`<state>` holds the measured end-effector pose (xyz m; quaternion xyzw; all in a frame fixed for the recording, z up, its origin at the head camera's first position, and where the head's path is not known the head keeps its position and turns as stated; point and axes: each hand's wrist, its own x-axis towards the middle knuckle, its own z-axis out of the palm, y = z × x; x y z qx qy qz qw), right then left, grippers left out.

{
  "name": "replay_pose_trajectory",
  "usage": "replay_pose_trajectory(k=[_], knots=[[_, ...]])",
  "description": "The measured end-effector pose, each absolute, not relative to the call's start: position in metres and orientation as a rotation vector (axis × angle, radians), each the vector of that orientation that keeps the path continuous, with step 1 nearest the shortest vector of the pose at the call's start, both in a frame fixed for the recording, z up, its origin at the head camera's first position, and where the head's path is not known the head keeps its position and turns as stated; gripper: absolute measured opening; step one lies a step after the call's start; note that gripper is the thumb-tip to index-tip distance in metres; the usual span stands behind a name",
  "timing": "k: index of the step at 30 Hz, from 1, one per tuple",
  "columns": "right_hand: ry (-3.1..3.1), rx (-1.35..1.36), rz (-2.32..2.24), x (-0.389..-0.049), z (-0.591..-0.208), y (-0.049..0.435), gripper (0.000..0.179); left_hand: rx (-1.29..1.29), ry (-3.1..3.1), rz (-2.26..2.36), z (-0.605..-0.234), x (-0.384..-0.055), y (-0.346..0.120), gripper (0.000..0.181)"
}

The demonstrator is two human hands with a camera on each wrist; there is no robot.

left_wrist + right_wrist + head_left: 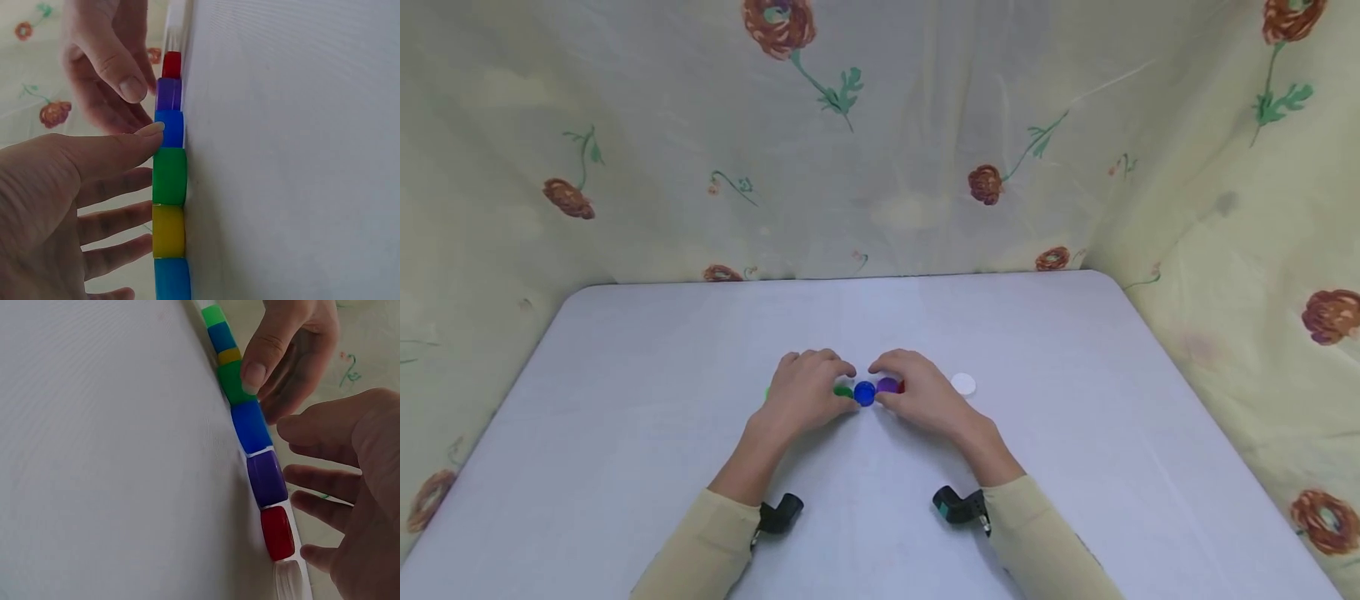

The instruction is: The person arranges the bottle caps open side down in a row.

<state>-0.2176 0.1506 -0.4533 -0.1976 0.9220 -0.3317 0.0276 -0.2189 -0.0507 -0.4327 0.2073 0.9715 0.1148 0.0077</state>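
Small round coloured pieces, like little caps or pots, stand in a row. At the middle is a blue piece (pixel 864 393). To its left a green piece (pixel 843 390) lies partly under my left hand (pixel 807 390), whose thumb tip overlaps the row near the blue and green pieces; contact is unclear. A yellow piece (pixel 169 231) and a light blue piece (pixel 172 279) show in the left wrist view. My right hand (pixel 922 393) arches over a purple piece (pixel 887 385) and a red piece (pixel 277 533), fingers loosely spread behind the row.
A whitish, clear-sided piece (pixel 963 384) ends the row at the right, and a light green one (pixel 213 314) ends it at the left. The white table (pixel 865 533) has floral cloth (pixel 910 167) behind it and at both sides. Each wrist wears a black camera (pixel 782 513).
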Motion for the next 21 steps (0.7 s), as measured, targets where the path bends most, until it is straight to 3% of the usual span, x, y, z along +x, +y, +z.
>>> replay_pose_trajectory(k=[21], knots=[[2.869, -0.635, -0.976, -0.2196, -0.4622, 0.1477, 0.027, 0.664, 3.042, 0.384, -0.4407, -0.2209, -0.0438, 0.032]])
